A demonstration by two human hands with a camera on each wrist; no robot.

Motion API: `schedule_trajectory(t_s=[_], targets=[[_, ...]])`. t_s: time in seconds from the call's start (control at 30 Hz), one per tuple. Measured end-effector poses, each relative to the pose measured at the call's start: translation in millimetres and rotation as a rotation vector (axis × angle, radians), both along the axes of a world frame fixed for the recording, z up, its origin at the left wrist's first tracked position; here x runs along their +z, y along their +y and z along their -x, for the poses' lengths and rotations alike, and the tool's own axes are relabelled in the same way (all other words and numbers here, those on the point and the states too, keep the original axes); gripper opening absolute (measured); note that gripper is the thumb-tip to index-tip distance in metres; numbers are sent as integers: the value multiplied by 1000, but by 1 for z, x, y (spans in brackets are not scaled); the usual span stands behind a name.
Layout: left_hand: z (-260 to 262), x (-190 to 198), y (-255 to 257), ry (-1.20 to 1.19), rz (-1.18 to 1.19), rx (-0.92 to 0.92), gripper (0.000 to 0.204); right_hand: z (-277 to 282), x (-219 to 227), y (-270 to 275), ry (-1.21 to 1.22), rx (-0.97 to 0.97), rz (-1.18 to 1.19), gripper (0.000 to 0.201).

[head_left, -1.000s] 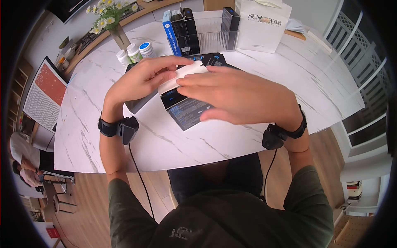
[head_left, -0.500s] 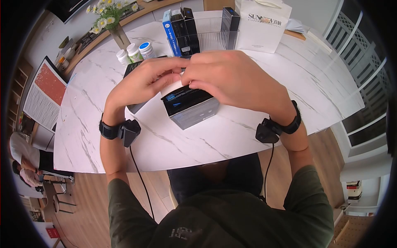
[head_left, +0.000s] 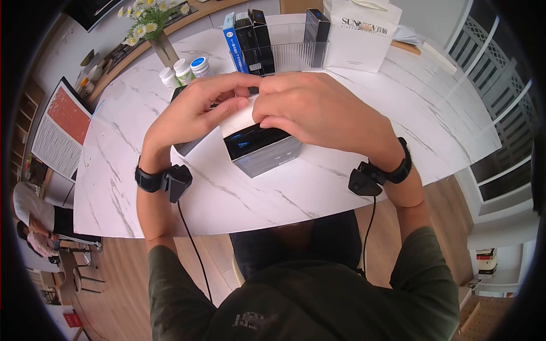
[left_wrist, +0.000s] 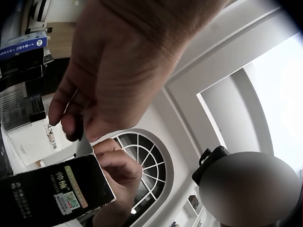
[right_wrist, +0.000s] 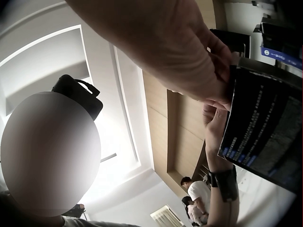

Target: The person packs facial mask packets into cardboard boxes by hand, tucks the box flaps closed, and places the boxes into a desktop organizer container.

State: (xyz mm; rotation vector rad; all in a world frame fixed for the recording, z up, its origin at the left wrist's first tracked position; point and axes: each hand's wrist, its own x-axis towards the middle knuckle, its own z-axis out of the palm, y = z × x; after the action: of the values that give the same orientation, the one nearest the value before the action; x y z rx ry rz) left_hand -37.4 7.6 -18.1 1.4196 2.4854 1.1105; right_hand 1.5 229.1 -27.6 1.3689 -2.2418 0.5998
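Observation:
A black and grey carton (head_left: pixel 267 158) stands on the marble-patterned table in front of me, its white flap (head_left: pixel 241 118) raised at the top. My left hand (head_left: pixel 196 111) pinches this flap at its left, thumb on the near face. From the right, my right hand (head_left: pixel 318 108) grips the flap and top edge with curled fingers. Up close in the left wrist view, the carton's black side (left_wrist: pixel 52 191) carries a label and a printed code. Fine white text covers the black panel (right_wrist: pixel 265 123) in the right wrist view.
Under my left forearm lies another dark box (head_left: pixel 196 145). Behind are white bottles (head_left: pixel 200 67), a flower vase (head_left: pixel 165 52), a clear organizer (head_left: pixel 296 55) with several upright boxes, and a white paper bag (head_left: pixel 361 42). Two people (head_left: pixel 37 219) are at far left.
My right hand went from straight fingers over the flap to curled fingers gripping it. The carton has tipped, showing more of its dark top. The last half second brought only slight finger movement.

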Motion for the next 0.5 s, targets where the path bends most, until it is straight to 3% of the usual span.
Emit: schedule_trajectory(t_s=[0.47, 0.5], targets=[[-4, 4, -1, -127, 63, 30, 42, -2, 3, 1, 1, -69, -48, 11], [-1, -2, 0, -3, 4, -62, 48, -3, 2, 1, 10, -78, -50, 12]])
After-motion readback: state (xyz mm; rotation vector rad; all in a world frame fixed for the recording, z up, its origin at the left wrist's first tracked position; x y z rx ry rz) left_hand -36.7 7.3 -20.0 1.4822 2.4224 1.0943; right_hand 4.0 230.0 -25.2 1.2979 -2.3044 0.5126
